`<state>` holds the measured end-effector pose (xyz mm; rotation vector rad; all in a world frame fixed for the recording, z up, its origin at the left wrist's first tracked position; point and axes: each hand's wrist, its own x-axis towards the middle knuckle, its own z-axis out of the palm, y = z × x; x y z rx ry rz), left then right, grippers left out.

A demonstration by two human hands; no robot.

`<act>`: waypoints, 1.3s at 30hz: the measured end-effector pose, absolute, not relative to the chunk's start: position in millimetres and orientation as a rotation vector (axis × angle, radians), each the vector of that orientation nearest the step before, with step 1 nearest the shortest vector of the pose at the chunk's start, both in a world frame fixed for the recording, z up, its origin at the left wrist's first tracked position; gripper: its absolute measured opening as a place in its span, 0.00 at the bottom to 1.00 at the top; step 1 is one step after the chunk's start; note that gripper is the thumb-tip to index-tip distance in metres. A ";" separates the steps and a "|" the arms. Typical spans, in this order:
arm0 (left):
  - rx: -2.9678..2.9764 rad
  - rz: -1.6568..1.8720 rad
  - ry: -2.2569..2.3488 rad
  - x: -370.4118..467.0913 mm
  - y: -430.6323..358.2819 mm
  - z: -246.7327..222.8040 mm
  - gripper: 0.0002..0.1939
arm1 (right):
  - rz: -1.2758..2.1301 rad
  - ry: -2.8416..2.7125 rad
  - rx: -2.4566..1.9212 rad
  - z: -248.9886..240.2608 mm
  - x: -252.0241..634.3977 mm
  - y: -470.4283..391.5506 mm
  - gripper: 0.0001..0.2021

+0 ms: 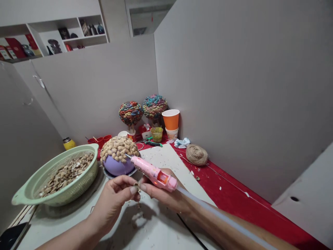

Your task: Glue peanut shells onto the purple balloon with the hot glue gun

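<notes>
My right hand (166, 197) is wrapped round a pink glue gun (147, 169), its metal nozzle aimed up and left, a long translucent glue stick (208, 203) trailing from its back. The thumb and fingertips of my left hand (113, 196) pinch a small piece of peanut shell (136, 188), and my right fingertips meet it there. Just beyond the nozzle sits a purple balloon (117, 167), its upper part covered in peanut shells (119, 148). It rests on a dish whose rim shows below.
A green colander (95, 150) of loose shells (69, 173) stands at left. Behind are two colourful shell-covered balls (130, 113), an orange cup (171, 121), red cups (107, 138) and a green-handled tool (154, 143). A twine ball (197, 155) lies on red cloth (234, 201) by the wall.
</notes>
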<state>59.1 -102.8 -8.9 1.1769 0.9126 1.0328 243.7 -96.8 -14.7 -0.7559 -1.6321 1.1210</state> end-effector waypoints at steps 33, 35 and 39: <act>1.525 1.101 1.078 61.0 -101.6 -11.7 0.08 | 1.100 -1.687 -0.774 -28.3 240.6 -89.8 0.07; 1.536 1.108 1.083 61.7 -102.2 -13.2 0.08 | 1.090 -1.678 -0.772 -29.8 240.5 -89.6 0.09; 1.527 1.108 1.066 60.4 -102.0 -14.6 0.07 | 1.113 -1.654 -0.789 -27.9 241.1 -91.0 0.10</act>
